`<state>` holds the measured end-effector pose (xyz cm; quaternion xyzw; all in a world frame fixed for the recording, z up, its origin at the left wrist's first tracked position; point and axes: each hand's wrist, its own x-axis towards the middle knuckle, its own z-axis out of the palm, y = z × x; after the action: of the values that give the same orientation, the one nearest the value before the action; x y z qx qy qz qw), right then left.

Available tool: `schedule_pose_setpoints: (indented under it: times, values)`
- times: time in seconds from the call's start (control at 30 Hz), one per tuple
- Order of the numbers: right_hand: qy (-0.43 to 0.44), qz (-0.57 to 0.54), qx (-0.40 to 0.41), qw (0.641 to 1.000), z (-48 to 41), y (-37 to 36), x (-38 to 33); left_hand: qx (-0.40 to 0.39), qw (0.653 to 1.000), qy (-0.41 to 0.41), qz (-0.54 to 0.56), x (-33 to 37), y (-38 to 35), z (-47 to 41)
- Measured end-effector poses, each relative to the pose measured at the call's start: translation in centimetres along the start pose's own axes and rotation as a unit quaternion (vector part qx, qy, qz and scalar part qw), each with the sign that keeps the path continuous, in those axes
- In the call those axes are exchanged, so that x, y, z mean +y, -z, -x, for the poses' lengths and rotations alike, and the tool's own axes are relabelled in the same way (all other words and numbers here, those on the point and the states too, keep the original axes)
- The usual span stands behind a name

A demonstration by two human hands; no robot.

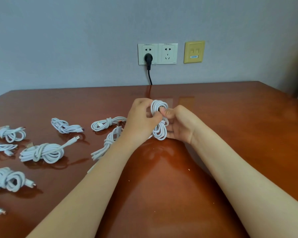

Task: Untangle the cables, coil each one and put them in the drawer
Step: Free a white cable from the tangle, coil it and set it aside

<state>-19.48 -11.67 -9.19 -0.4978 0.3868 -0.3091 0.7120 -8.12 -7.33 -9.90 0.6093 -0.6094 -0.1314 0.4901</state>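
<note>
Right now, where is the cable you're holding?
Head view, centre of the table: the white cable, gripped between the left hand and right hand, right of the nearest bundle.

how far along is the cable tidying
Done: several coiled bundles lie wrapped on the table, to the left. In hand: the left hand and right hand grip one white cable, looped into a figure-eight and pinched at its waist. Left: finishing that wrap, then stowing everything. No drawer is in view, so nothing looks put away.
</note>
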Motion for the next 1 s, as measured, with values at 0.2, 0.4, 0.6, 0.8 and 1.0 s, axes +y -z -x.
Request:
schedule_pose_setpoints:
  times: [0.2,0.4,0.6,0.8,1.0]
  values:
    - [0.0,-0.016,0.067,0.998,0.0,0.1,-0.4,0.038,0.999,-0.03,-0.017,-0.2,-0.3,0.0]
    - [0.072,-0.033,0.046,0.996,-0.1,0.2,-0.3,0.053,0.995,0.027,0.08,0.6,-0.5,-0.1]
    - [0.149,-0.017,-0.012,0.989,-0.7,-0.3,0.8,0.048,0.969,0.12,0.209,0.4,0.6,-0.4]
    - [0.25,-0.001,0.027,0.968,-0.3,-1.0,0.9,0.061,0.97,0.08,0.22,0.5,0.7,-0.3]
    - [0.288,0.026,0.09,0.953,-0.6,-0.9,1.3,0.05,0.984,0.059,0.162,0.4,1.0,-0.2]
